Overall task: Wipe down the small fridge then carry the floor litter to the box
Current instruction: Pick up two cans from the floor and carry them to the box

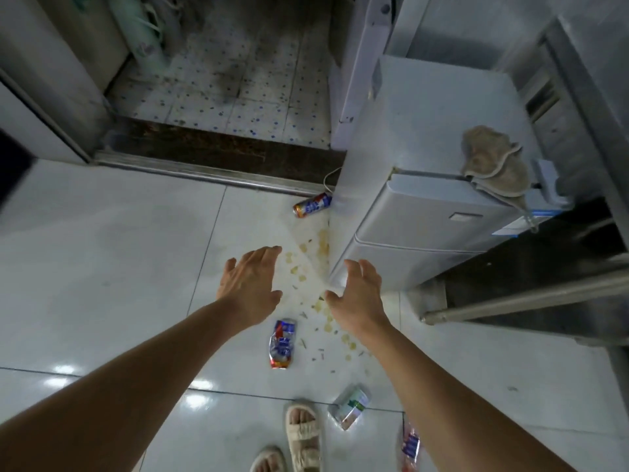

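Fingers of both hands are extended and loosely spread, holding nothing. Left hand (pixel 250 284) and right hand (pixel 359 298) hang palm-down above the white tiled floor (pixel 102 267), apart from each other.

Hidden or unclear items: a red-and-blue wrapper (pixel 410 444) near the bottom edge of the floor is partly covered by the right forearm. Sandalled feet (pixel 303 434) are cut off by the lower frame edge. Print on every piece of litter is too blurred to read; a blue-and-white label (pixel 517 226) on the fridge front is likewise illegible.

Small fridge (pixel 435 199) stands at the right side of the floor, its near lower corner just beside the right hand's fingertips. A crumpled beige cloth (pixel 493 165) lies on the fridge top at its right front edge, hanging over.

Litter positions: a flattened red-and-blue packet (pixel 282 344) lies on the floor below and between the two wrists. A can (pixel 312 205) lies on its side against the fridge's far corner, near the door threshold (pixel 211 158). A green-and-white carton (pixel 350 406) lies just beside the right foot. Yellowish scraps (pixel 323 318) are scattered between the hands.
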Available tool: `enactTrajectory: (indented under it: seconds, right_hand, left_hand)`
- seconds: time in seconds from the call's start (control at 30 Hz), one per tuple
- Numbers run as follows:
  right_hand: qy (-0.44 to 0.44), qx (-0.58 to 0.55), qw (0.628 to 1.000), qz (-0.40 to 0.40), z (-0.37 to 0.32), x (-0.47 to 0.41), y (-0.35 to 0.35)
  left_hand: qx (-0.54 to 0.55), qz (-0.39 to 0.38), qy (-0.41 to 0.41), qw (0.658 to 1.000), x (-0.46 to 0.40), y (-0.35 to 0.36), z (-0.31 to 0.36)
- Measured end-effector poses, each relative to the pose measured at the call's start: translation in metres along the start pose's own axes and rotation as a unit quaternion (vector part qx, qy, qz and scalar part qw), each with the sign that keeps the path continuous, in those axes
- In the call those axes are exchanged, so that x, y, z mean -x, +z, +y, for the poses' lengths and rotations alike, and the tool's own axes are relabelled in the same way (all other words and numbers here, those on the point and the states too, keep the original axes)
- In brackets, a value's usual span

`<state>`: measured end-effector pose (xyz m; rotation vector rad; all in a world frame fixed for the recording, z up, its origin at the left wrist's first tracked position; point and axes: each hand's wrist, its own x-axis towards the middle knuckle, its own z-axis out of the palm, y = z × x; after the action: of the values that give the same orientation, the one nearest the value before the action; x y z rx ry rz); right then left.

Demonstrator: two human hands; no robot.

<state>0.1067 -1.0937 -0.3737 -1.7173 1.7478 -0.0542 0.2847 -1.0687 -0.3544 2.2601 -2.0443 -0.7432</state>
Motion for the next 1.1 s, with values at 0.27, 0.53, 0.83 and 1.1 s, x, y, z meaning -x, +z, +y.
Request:
enactTrajectory:
  seconds: [0.27, 0.53, 0.83, 1.1]
  right_hand:
    - [0.039, -0.001, 0.997, -0.067, 0.013, -0.049, 0.054]
    - [0.109, -0.029, 0.989, -0.096, 0.035, -0.079, 0.123]
    - [0.276, -0.062, 0.955, -0.091, 0.052, -0.105, 0.237]
    - [0.373, -0.108, 0.921, -0.033, 0.072, -0.118, 0.362]
  left_hand:
    - [0.004, -0.05, -0.025, 0.998, -0.046, 0.031, -0.011]
    - [-0.005, -0.119, -0.028, 0.992, -0.082, 0.082, -0.048]
    - [-0.044, -0.212, 0.082, 0.973, -0.14, 0.157, -0.113]
    - [-0.043, -0.274, 0.124, 0.953, -0.167, 0.234, -0.179]
